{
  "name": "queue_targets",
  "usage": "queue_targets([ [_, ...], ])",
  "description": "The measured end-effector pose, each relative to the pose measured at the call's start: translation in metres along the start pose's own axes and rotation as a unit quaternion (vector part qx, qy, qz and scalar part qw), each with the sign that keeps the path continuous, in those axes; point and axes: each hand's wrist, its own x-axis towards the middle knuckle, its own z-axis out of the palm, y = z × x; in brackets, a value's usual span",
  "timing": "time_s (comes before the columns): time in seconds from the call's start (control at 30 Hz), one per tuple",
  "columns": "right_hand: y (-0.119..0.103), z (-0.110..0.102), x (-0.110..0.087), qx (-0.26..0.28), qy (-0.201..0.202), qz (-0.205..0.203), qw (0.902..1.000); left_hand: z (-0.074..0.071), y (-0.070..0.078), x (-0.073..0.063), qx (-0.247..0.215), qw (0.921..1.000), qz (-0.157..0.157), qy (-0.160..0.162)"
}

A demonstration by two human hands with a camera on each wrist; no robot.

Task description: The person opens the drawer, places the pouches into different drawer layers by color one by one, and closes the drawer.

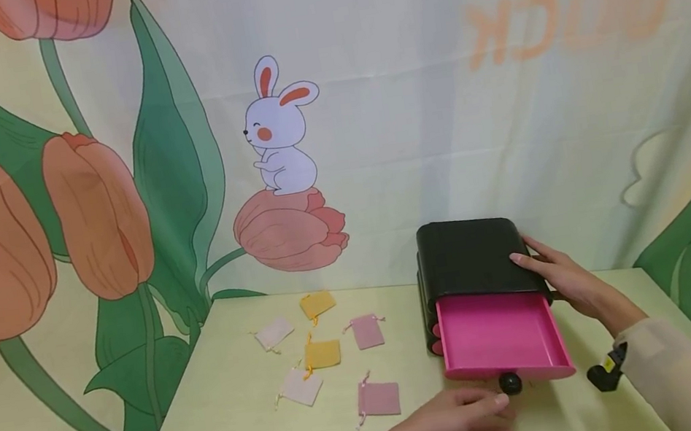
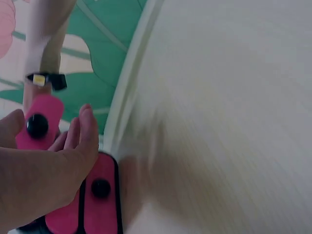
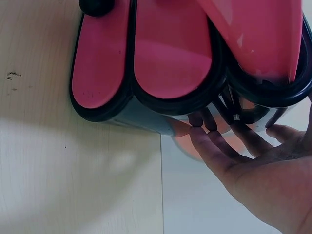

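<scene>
A small black drawer cabinet [image 1: 473, 256] stands at the right of the table, its pink top drawer [image 1: 494, 331] pulled out with nothing inside. My left hand [image 1: 454, 421] is at the drawer's front, thumb by its round black knob [image 1: 511, 384]. In the left wrist view the fingers of this hand [image 2: 53, 170] are loosely extended, with the knob [image 2: 37, 126] showing beyond the thumb. My right hand [image 1: 570, 280] touches the cabinet's right side, thumb at the top edge. Seen from the right wrist, its fingertips [image 3: 197, 134] rest on the side, below the pink drawer fronts [image 3: 173, 53].
Several small drawstring pouches lie left of the cabinet: yellow [image 1: 323, 355], pale [image 1: 302, 386] and pink [image 1: 379, 398]. Behind the table hangs a curtain [image 1: 373, 130] printed with tulips and a rabbit. A black wrist device [image 1: 608, 368] sits by my right sleeve.
</scene>
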Motion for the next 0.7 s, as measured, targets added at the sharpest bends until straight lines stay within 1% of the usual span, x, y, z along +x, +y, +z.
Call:
queue_targets([
  [0.03,0.000,0.000,0.000,0.001,0.000,0.000,1.0000,-0.008,-0.001,-0.005,0.018,0.9998,-0.002,0.000],
  [0.1,0.001,0.000,0.001,0.002,0.000,0.000,1.0000,-0.025,-0.004,-0.014,0.052,0.9986,0.002,0.010],
  [0.17,0.001,0.001,0.001,0.003,-0.001,0.000,1.0000,-0.042,-0.006,-0.024,0.084,0.9957,0.016,0.035],
  [0.23,0.002,0.001,0.000,0.002,0.000,0.000,1.0000,-0.060,-0.006,-0.035,0.128,0.9887,0.038,0.068],
  [0.3,0.002,0.001,0.000,0.002,0.000,-0.001,1.0000,-0.078,-0.004,-0.045,0.179,0.9768,0.063,0.099],
  [0.33,0.001,0.001,0.000,0.001,-0.001,-0.001,1.0000,-0.088,-0.002,-0.050,0.209,0.9685,0.074,0.114],
  [0.4,0.001,0.001,0.000,0.001,-0.001,-0.002,1.0000,-0.108,0.002,-0.058,0.280,0.9460,0.089,0.137],
  [0.5,0.001,0.001,0.000,0.002,-0.002,-0.003,1.0000,-0.137,0.006,-0.068,0.382,0.9048,0.105,0.157],
  [0.53,0.001,0.001,-0.001,0.002,-0.002,-0.004,1.0000,-0.146,0.007,-0.070,0.415,0.8888,0.107,0.163],
  [0.57,0.001,0.001,-0.001,0.002,-0.002,-0.003,1.0000,-0.153,0.007,-0.072,0.442,0.8751,0.109,0.164],
  [0.63,0.000,0.000,-0.001,0.003,-0.002,-0.004,1.0000,-0.166,0.006,-0.072,0.479,0.8562,0.115,0.157],
  [0.7,0.001,0.000,-0.001,0.003,-0.003,-0.004,1.0000,-0.175,0.003,-0.071,0.505,0.8431,0.119,0.143],
])
